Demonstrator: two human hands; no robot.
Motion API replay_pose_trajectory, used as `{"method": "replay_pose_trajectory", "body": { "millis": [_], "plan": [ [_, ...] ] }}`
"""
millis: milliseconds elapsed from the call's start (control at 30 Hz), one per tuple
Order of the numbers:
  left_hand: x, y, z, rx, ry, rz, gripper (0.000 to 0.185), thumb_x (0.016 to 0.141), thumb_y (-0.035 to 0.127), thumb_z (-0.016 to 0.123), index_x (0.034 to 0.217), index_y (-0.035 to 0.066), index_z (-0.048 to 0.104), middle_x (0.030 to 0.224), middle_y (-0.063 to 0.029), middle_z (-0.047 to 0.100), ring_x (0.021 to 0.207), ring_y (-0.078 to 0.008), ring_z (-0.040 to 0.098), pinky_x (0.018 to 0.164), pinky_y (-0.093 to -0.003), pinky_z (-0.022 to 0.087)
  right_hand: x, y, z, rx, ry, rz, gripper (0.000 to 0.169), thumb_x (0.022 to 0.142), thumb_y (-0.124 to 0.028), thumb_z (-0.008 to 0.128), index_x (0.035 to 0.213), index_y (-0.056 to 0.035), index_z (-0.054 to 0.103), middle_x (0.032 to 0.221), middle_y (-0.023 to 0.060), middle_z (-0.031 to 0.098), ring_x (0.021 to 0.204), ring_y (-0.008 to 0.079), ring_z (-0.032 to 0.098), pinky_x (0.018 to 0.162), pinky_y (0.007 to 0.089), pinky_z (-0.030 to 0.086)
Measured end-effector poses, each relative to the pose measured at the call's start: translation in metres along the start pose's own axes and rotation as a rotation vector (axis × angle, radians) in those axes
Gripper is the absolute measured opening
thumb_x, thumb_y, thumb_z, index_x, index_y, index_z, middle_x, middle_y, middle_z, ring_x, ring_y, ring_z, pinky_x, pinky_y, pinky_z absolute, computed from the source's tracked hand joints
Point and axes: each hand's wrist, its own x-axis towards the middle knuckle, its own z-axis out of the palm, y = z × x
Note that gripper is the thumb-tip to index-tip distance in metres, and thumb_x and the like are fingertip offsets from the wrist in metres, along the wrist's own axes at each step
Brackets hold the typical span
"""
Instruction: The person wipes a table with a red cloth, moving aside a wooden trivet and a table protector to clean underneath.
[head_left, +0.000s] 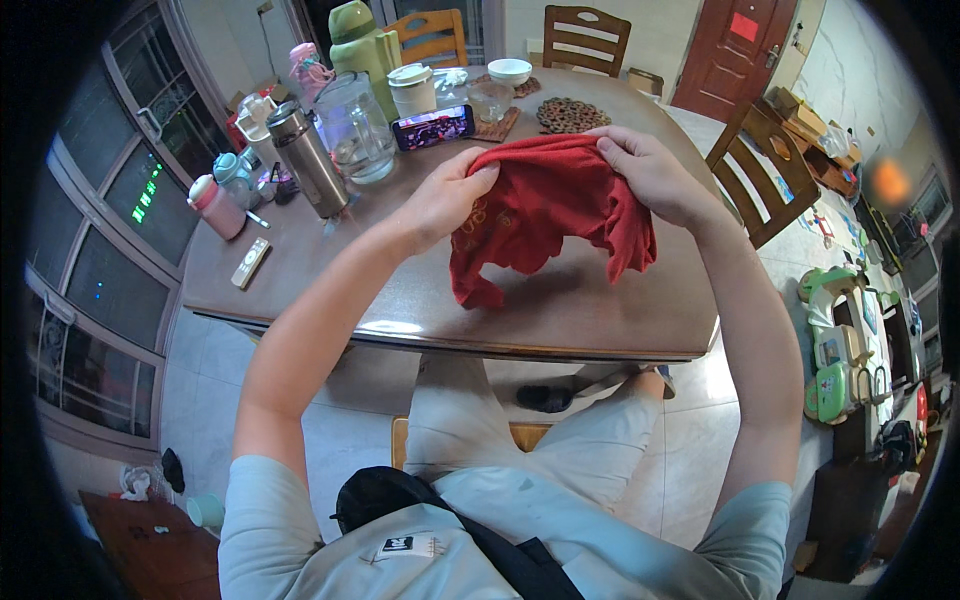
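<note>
A red cloth (551, 210) with some yellowish lettering hangs between my two hands, raised over the near part of the brown dining table (390, 277). Its left upper corner is pinched between the thumb and fingers of my left hand (454, 187). The right upper part is gripped by my right hand (645, 169). The top edge is stretched between them, while the lower edge droops in uneven folds and casts a shadow on the tabletop. Whether it is a garment or a towel, I cannot tell.
On the table's left stand a steel thermos (311, 165), a glass pitcher (356, 135), a pink bottle (216, 208) and a remote control (251, 262). A phone (433, 127) leans behind my left hand. Farther back are a woven trivet (571, 115) and a white bowl (509, 71). A wooden chair (765, 169) stands at right.
</note>
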Motion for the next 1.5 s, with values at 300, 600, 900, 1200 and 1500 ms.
{"method": "replay_pose_trajectory", "body": {
  "millis": [300, 600, 900, 1200, 1500],
  "plan": [
    [0.0, 0.01, -0.011, 0.041, -0.126, -0.083, 0.023, 0.1, 0.014, 0.061, 0.122, 0.006, 0.058, 0.116, -0.0039, 0.065, 0.109, -0.0125, 0.061, 0.098, -0.03, 0.047, 0.0, 0.011, -0.011, 0.164, -0.175, 0.069, 0.028, 0.106, -0.012, 0.053, 0.131, -0.001, 0.059, 0.117, 0.0051, 0.065, 0.102, 0.0106, 0.062, 0.094, 0.027, 0.053],
    [0.014, 0.015, -0.008, 1.058, 0.246, 0.797, 0.04, 0.078, -0.006, 0.058, 0.117, 0.003, 0.059, 0.104, -0.0173, 0.064, 0.095, -0.0377, 0.065, 0.085, -0.0404, 0.053, 0.0, 0.006, -0.005, -0.417, -0.069, -0.112, 0.042, 0.08, 0.005, 0.064, 0.122, -0.0035, 0.061, 0.118, 0.0115, 0.065, 0.11, 0.0223, 0.063, 0.097, 0.0333, 0.051],
    [0.019, 0.068, -0.025, 0.869, 0.587, 0.612, 0.03, 0.079, 0.006, 0.051, 0.099, 0.002, 0.073, 0.091, -0.0177, 0.067, 0.087, -0.034, 0.066, 0.077, -0.0426, 0.051, -0.004, -0.022, -0.006, -0.907, 0.216, -0.235, 0.036, 0.082, -0.005, 0.064, 0.118, -0.004, 0.061, 0.121, 0.0184, 0.062, 0.112, 0.0386, 0.061, 0.099, 0.0455, 0.05],
    [-0.013, 0.019, -0.048, 0.112, 0.419, 0.083, 0.035, 0.085, 0.0, 0.041, 0.107, 0.004, 0.068, 0.084, -0.0029, 0.063, 0.073, -0.0129, 0.056, 0.064, -0.0279, 0.044, -0.046, 0.089, 0.025, -0.579, 0.292, 0.003, 0.025, 0.081, 0.0, 0.056, 0.102, -0.0016, 0.069, 0.1, 0.023, 0.071, 0.095, 0.0391, 0.069, 0.085, 0.0451, 0.055],
    [-0.009, 0.028, -0.032, -0.429, 0.422, -0.101, 0.038, 0.097, 0.004, 0.033, 0.123, -0.003, 0.06, 0.125, -0.0172, 0.066, 0.115, -0.0293, 0.064, 0.102, -0.0462, 0.05, -0.036, 0.071, -0.001, -0.22, 0.407, 0.003, 0.028, 0.085, 0.004, 0.044, 0.098, 0.0011, 0.069, 0.088, 0.0143, 0.072, 0.086, 0.0204, 0.065, 0.081, 0.034, 0.052]
  ]
}}
